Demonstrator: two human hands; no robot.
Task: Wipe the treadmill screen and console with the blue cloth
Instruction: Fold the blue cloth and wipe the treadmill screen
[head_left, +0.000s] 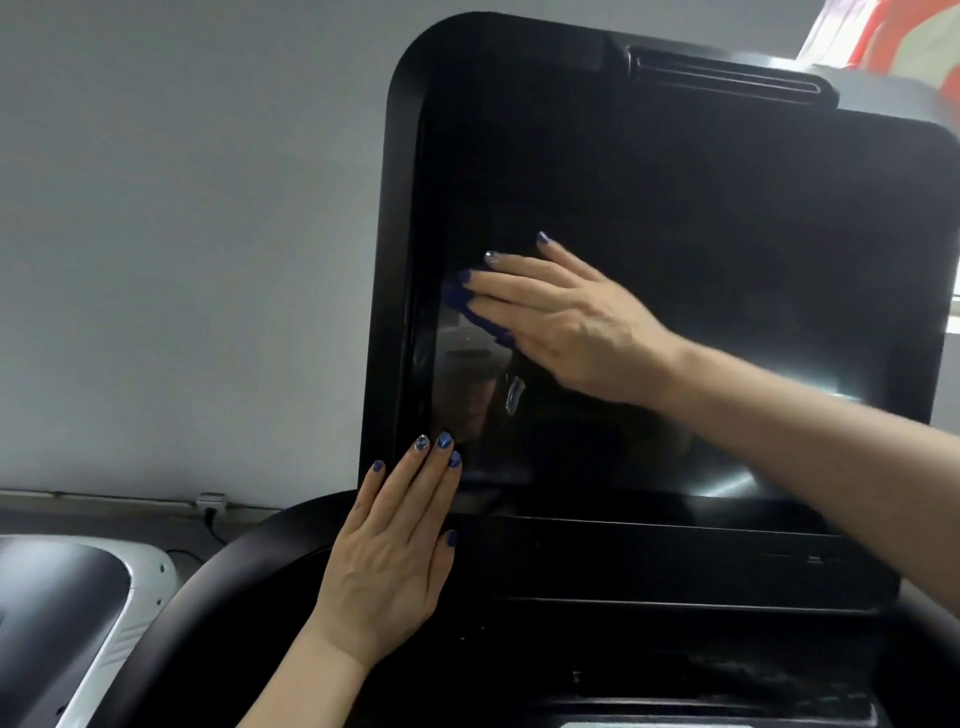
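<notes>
Flat and spread, the right hand presses one blue cloth against the treadmill screen, fingers straight; its grip is a flat press, not a pinch. Most of the cloth is hidden under the palm, with only a rumpled edge showing past the fingertips. Below and nearer, the left hand rests with straight fingers on the screen's lower left corner and the console beneath it. Two hands, one cloth. Beyond the grip, a grey wall; the right forearm runs out of view.
</notes>
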